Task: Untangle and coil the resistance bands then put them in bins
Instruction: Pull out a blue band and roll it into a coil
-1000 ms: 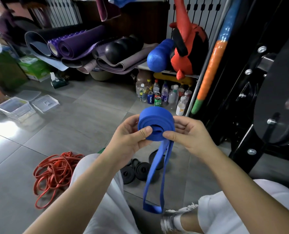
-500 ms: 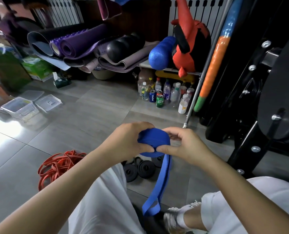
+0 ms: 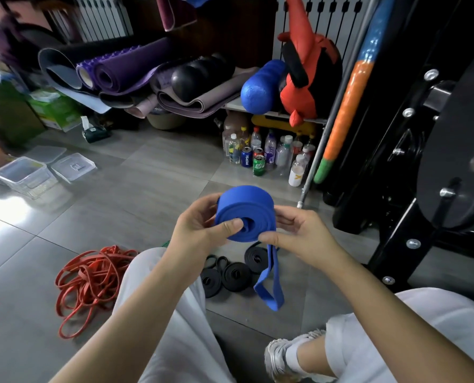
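Note:
A wide blue resistance band (image 3: 245,210) is rolled into a thick coil held in front of me, with a short loose loop hanging below it. My left hand (image 3: 199,229) grips the coil's left side, thumb pressed on its face. My right hand (image 3: 299,234) pinches the coil's lower right edge where the tail leaves. Several coiled black bands (image 3: 231,275) lie on the floor beneath the hands. A tangled pile of red bands (image 3: 92,280) lies on the floor at the left. Clear plastic bins (image 3: 22,174) stand at the far left.
Bin lids (image 3: 74,165) lie beside the bins. Bottles and cans (image 3: 269,156) stand against the back shelf under rolled mats (image 3: 125,70). A black weight machine (image 3: 429,150) fills the right side. My knees in white trousers (image 3: 175,313) and a shoe (image 3: 282,355) are below.
The coil has been turned and lifted, so its spiral face shows again, and it is thicker. The hanging tail has become shorter.

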Action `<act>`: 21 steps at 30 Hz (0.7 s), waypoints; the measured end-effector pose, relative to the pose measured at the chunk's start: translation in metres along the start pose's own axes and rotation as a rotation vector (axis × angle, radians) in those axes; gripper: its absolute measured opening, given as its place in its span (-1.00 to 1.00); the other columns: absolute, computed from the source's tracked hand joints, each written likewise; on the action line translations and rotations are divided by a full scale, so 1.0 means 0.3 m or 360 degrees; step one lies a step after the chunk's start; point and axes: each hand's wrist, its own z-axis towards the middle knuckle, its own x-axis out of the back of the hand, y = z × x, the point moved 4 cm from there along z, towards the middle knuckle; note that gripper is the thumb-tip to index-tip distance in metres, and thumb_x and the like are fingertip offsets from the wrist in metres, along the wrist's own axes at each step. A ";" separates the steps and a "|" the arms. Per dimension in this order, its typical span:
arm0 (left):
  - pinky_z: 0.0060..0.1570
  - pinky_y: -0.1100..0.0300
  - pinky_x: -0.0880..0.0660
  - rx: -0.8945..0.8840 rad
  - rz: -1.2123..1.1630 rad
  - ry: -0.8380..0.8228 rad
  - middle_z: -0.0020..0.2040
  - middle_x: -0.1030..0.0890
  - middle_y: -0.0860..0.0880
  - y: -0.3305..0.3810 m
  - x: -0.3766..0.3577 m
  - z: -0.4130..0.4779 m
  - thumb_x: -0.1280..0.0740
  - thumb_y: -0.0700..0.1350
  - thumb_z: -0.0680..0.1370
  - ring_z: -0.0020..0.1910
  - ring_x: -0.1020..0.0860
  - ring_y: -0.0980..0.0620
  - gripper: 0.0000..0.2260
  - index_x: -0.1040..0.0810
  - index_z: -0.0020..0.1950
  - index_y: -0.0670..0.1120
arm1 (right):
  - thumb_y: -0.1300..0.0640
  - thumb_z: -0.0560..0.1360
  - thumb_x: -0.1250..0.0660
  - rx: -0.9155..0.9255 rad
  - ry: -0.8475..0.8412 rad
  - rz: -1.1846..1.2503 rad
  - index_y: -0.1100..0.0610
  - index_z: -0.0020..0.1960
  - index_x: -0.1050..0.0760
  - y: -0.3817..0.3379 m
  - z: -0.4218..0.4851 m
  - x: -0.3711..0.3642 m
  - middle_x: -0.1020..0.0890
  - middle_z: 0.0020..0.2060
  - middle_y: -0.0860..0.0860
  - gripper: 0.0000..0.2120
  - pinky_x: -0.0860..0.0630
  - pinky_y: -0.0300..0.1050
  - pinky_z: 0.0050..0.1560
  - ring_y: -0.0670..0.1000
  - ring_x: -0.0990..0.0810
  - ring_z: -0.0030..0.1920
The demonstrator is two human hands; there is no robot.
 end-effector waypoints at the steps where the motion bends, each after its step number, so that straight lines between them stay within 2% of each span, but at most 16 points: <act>1: -0.04 0.02 -0.60 0.0032 -0.0108 -0.0003 -0.08 -0.67 -0.02 -0.013 -0.008 0.002 -0.45 -0.21 0.27 -0.04 -0.63 -0.04 -0.62 -0.56 0.07 -0.07 | 0.04 0.21 -0.52 0.0002 0.0014 0.0095 -0.12 0.09 -0.54 0.003 0.004 0.001 -0.68 0.02 -0.14 -0.54 -0.52 -0.08 0.20 -0.08 -0.63 0.10; 4: -0.04 0.07 -0.60 0.0089 -0.0367 -0.0081 -0.05 -0.66 -0.04 -0.037 -0.037 0.003 -0.42 -0.23 0.32 -0.02 -0.63 -0.04 -0.63 -0.52 0.11 -0.11 | 0.19 0.25 -0.48 -0.0021 0.0043 0.0258 0.00 0.08 -0.55 0.001 0.012 0.007 -0.70 -0.05 -0.09 -0.59 -0.57 -0.24 -0.02 -0.07 -0.67 0.00; 6: 0.04 0.00 -0.58 0.0114 -0.0168 -0.0107 -0.02 -0.65 -0.03 -0.041 -0.037 0.008 -0.44 -0.18 0.32 0.02 -0.61 -0.06 -0.62 -0.51 0.13 -0.10 | 0.25 0.27 -0.48 -0.0048 0.0040 0.0165 -0.01 0.05 -0.55 -0.006 0.012 0.019 -0.71 -0.10 -0.11 -0.61 -0.57 -0.27 -0.06 -0.08 -0.68 -0.04; 8: 0.12 -0.08 -0.54 0.0034 0.0428 -0.0105 0.06 -0.62 0.00 -0.016 -0.021 0.019 -0.49 -0.15 0.34 0.09 -0.58 -0.04 -0.59 -0.49 0.15 -0.07 | 0.33 0.31 -0.50 -0.0073 0.0043 0.0008 -0.06 0.01 -0.57 -0.010 0.008 0.037 -0.71 -0.12 -0.11 -0.60 -0.58 -0.24 -0.04 -0.08 -0.69 -0.07; 10: 0.06 0.07 -0.52 -0.0229 0.1127 -0.0125 0.16 -0.53 0.10 0.029 -0.013 0.029 -0.52 -0.10 0.36 0.16 -0.50 0.07 -0.49 -0.43 0.25 0.03 | 0.29 0.31 -0.53 -0.0093 0.0009 -0.0249 -0.09 0.00 -0.59 -0.019 0.004 0.043 -0.71 -0.11 -0.11 -0.62 -0.58 -0.17 0.04 -0.11 -0.68 -0.05; 12: 0.05 0.21 -0.41 -0.0532 0.1695 -0.0329 0.21 -0.47 0.12 0.063 -0.036 0.031 -0.52 0.00 0.35 0.18 -0.44 0.09 -0.38 -0.36 0.36 0.08 | 0.25 0.31 -0.54 -0.0105 -0.0100 -0.0452 -0.03 0.00 -0.62 -0.024 0.005 0.021 -0.71 -0.09 -0.09 -0.68 -0.55 -0.13 0.12 -0.14 -0.66 -0.03; 13: 0.05 0.22 -0.37 -0.0560 0.1916 -0.0477 0.21 -0.49 0.10 0.063 -0.050 0.035 -0.50 0.03 0.36 0.17 -0.45 0.06 -0.37 -0.35 0.37 0.08 | 0.24 0.31 -0.53 -0.0110 -0.0154 -0.0532 0.01 0.00 -0.62 -0.024 0.005 0.005 -0.71 -0.10 -0.09 -0.70 -0.53 -0.12 0.14 -0.15 -0.66 -0.04; 16: -0.08 0.16 -0.41 -0.0358 0.2437 -0.0792 0.09 -0.54 0.03 0.029 -0.083 0.044 -0.44 0.05 0.39 0.01 -0.52 -0.02 -0.51 -0.38 0.25 0.03 | 0.14 0.30 -0.52 -0.0131 -0.0220 -0.0833 0.03 -0.01 -0.62 -0.013 0.004 -0.038 -0.69 -0.14 -0.09 -0.73 -0.42 -0.03 0.30 -0.11 -0.65 -0.06; 18: -0.17 0.16 -0.40 -0.0323 0.2511 -0.0795 0.02 -0.56 0.02 0.018 -0.084 0.044 -0.41 0.04 0.41 -0.09 -0.51 0.00 -0.61 -0.42 0.18 0.00 | 0.12 0.30 -0.52 -0.0147 -0.0187 -0.0864 0.01 -0.02 -0.62 0.000 -0.007 -0.046 -0.68 -0.16 -0.10 -0.73 -0.43 -0.08 0.24 -0.12 -0.63 -0.08; 20: -0.19 0.17 -0.43 -0.0246 0.2274 -0.0709 -0.07 -0.57 0.06 0.014 -0.068 0.039 -0.42 0.01 0.40 -0.14 -0.51 0.03 -0.65 -0.47 0.14 0.04 | 0.14 0.30 -0.53 -0.0167 -0.0146 -0.0722 -0.06 0.01 -0.61 0.006 -0.021 -0.040 -0.68 -0.13 -0.15 -0.70 -0.49 -0.17 0.08 -0.19 -0.61 -0.05; 21: -0.18 0.17 -0.45 -0.0201 0.2116 -0.0660 -0.11 -0.57 0.09 0.012 -0.058 0.035 -0.45 0.00 0.38 -0.15 -0.52 0.04 -0.66 -0.49 0.12 0.06 | 0.14 0.31 -0.53 -0.0167 -0.0146 -0.0650 -0.10 0.03 -0.61 0.008 -0.027 -0.035 -0.68 -0.10 -0.17 -0.68 -0.50 -0.20 0.06 -0.22 -0.60 -0.02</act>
